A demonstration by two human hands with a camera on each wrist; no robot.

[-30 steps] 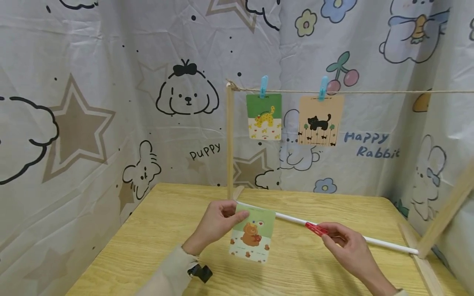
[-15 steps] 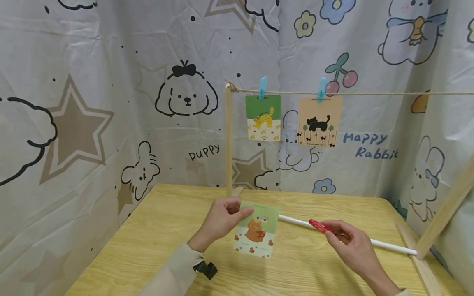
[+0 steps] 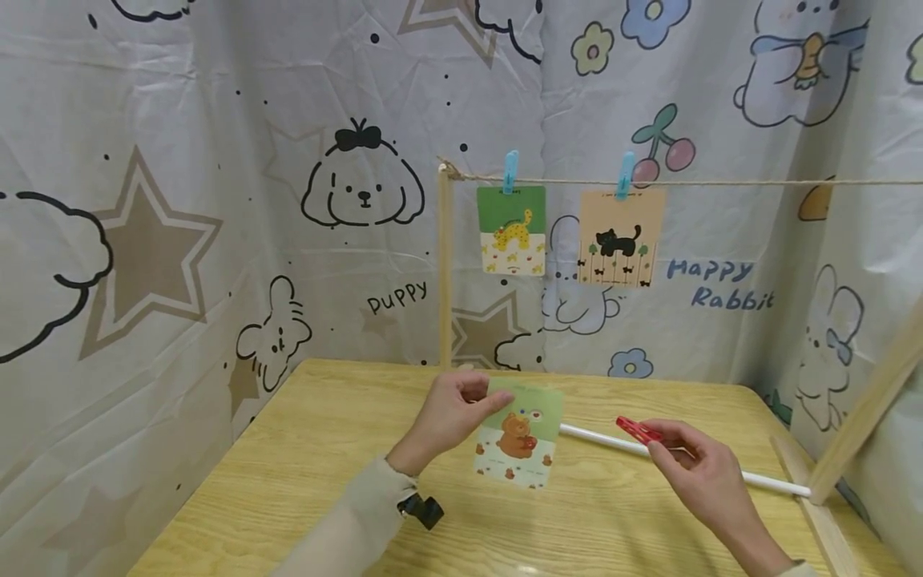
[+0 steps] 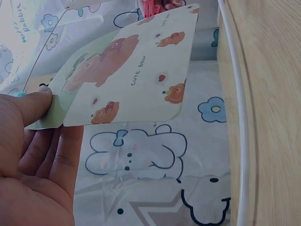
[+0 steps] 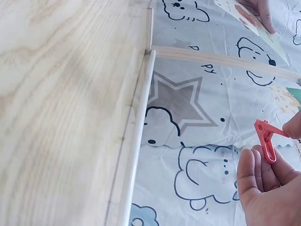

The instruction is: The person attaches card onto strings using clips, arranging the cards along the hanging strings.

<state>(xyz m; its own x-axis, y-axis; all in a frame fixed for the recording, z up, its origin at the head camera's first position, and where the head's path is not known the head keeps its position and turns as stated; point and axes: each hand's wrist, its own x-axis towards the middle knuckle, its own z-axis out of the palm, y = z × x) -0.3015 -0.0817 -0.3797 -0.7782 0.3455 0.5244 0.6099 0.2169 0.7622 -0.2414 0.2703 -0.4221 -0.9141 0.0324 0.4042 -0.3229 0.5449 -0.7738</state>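
My left hand (image 3: 454, 413) pinches the upper left corner of a green and white bear card (image 3: 515, 449) between thumb and fingers, above the table. In the left wrist view the card (image 4: 136, 75) tilts away from the thumb. To the right, my right hand (image 3: 703, 477) holds a red clothespin (image 3: 638, 430) between thumb and fingers; the right wrist view shows the clothespin (image 5: 266, 141) from the side. Card and clothespin are apart. Behind them, a leopard card (image 3: 512, 231) and a black cat card (image 3: 622, 238) hang on a twine line (image 3: 562, 181), each by a blue clothespin.
The twine is tied to a wooden post (image 3: 445, 272) at the left. A slanted wooden post (image 3: 868, 401) stands at the right. A white rod (image 3: 775, 483) crosses low above the wooden table (image 3: 303, 449). A printed curtain (image 3: 346, 304) surrounds the table.
My left hand has moved right and slightly up with the bear card. The red clothespin has risen and shifted a little right in my right hand. The hanging cards stay in place.
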